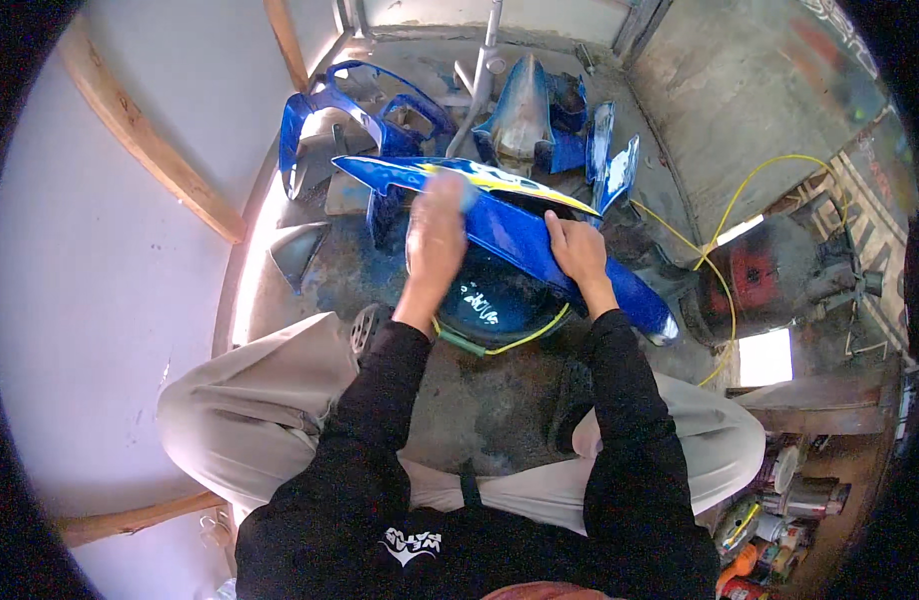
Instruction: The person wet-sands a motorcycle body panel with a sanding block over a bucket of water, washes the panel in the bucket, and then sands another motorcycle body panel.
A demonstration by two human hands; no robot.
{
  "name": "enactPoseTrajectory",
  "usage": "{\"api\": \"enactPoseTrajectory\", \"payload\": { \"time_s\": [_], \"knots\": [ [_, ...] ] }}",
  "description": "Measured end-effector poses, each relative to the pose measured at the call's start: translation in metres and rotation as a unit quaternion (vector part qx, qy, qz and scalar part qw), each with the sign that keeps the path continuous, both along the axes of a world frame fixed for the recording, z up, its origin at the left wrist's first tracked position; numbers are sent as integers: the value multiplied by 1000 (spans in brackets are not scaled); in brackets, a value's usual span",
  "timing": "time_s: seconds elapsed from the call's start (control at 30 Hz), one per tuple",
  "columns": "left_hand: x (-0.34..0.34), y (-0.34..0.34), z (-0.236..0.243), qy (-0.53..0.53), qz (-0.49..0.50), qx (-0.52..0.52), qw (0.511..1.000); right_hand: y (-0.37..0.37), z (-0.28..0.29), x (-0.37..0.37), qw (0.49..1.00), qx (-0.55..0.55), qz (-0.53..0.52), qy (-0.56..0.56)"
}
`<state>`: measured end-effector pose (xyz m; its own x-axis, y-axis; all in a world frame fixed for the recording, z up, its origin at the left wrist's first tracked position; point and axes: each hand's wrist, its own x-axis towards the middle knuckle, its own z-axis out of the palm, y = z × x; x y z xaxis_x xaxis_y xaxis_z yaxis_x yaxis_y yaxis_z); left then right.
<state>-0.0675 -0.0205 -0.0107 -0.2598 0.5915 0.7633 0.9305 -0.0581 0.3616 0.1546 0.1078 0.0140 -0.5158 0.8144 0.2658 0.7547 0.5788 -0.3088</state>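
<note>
A long blue motorcycle fairing panel [510, 228] with yellow and white stripes lies slantwise across the front of me, its rounded end low at the right. My right hand [583, 258] is closed on its near edge, thumb on top. Over the panel's left half is my left hand [436, 245], blurred by motion, its fingers curled. A pale, smeared patch at those fingertips is too blurred to name. Directly below the panel sits a round bucket [507, 347] of dark liquid, with a green grip on its yellowish handle.
Beyond my hands, more blue fairing parts [330, 103] and a pale-topped cowl [520, 110] rest on the floor near a metal stand [480, 80]. At right lies a dark and red tank [750, 275] with a yellow hose [732, 290]. Cans [815, 497] crowd the lower right.
</note>
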Motion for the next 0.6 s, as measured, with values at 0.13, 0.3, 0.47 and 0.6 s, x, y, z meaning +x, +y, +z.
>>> {"api": "enactPoseTrajectory", "payload": {
  "time_s": [0.13,0.3,0.47,0.6],
  "knots": [
    [0,-6,-1,22,58,33,998,-6,-3,-5,1000,18,6,21],
    [55,-3,-17,32,-120,-88,988,0,-1,-6,1000,26,-4,3],
    [-31,2,-26,-100,64,33,992,-7,0,-8,998,59,0,-1],
    [-6,0,-48,2,121,-130,984,-14,4,-18,997,75,-11,-15]
  ]
}}
